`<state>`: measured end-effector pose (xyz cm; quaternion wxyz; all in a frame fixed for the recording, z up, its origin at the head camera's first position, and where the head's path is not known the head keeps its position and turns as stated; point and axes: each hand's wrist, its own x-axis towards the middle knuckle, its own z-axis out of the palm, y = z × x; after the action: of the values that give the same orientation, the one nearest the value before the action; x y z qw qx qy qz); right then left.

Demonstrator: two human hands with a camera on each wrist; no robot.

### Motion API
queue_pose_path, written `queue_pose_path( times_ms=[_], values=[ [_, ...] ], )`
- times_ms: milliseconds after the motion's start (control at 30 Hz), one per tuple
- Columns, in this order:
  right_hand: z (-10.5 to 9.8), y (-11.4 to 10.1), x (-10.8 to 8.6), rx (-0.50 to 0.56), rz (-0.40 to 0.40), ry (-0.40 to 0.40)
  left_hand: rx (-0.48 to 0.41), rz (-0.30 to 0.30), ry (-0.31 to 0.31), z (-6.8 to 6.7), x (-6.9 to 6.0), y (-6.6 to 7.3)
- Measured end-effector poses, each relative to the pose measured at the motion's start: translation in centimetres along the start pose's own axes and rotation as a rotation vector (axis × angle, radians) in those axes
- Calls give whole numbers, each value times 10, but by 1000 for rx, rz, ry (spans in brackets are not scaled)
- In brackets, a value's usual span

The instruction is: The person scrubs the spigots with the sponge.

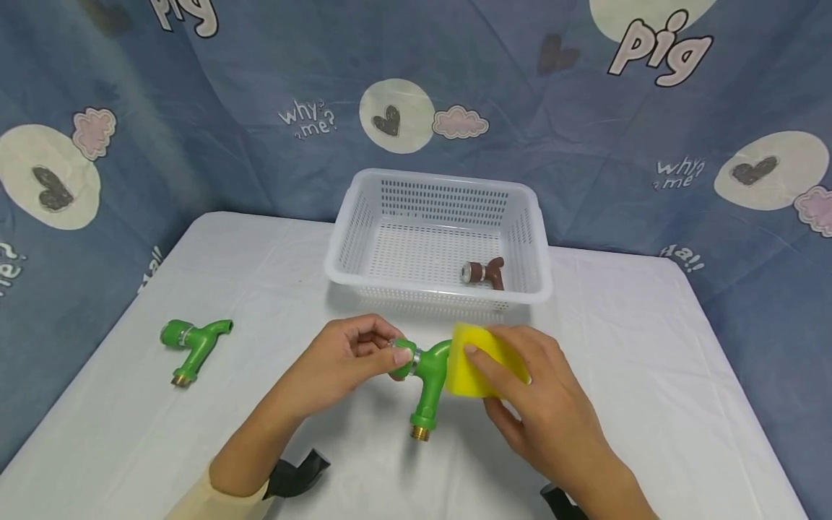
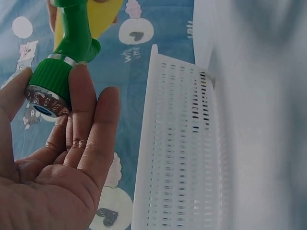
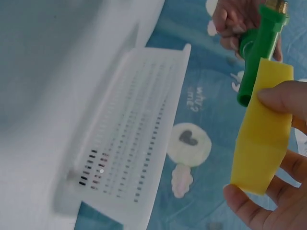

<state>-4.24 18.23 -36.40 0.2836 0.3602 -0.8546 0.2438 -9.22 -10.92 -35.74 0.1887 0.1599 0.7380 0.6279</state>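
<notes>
A green faucet (image 1: 430, 375) with a brass threaded end is held up over the white cloth. My left hand (image 1: 354, 357) pinches its round ribbed end between thumb and fingers, as the left wrist view also shows at the faucet's silver rim (image 2: 48, 98). In my right hand (image 1: 542, 390) is a yellow sponge (image 3: 264, 134), gripped between thumb and fingers. The sponge lies against or just beside the faucet's spout; whether they touch I cannot tell. A second green faucet (image 1: 201, 347) lies on the cloth to the left.
A white perforated basket (image 1: 435, 289) stands at the back of the table, just beyond my hands. Inside it at the right lies a brown faucet (image 1: 486, 273). Behind the table hangs a blue printed curtain (image 1: 273, 65). Black wrist straps (image 1: 299, 473) show near both wrists.
</notes>
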Motion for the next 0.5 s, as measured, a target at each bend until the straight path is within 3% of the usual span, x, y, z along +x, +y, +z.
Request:
queue_pose_path(
  times_ms=[133,367,500],
  values=[
    [-2,4,1,-7,23,1,-19,13,8,-2,3,1],
    [3,-10,7,71,-66,59,5,-3,-6,-2,6,3],
    [6,-10,6,73,-65,52,4,-11,-13,-2,3,1]
  ],
)
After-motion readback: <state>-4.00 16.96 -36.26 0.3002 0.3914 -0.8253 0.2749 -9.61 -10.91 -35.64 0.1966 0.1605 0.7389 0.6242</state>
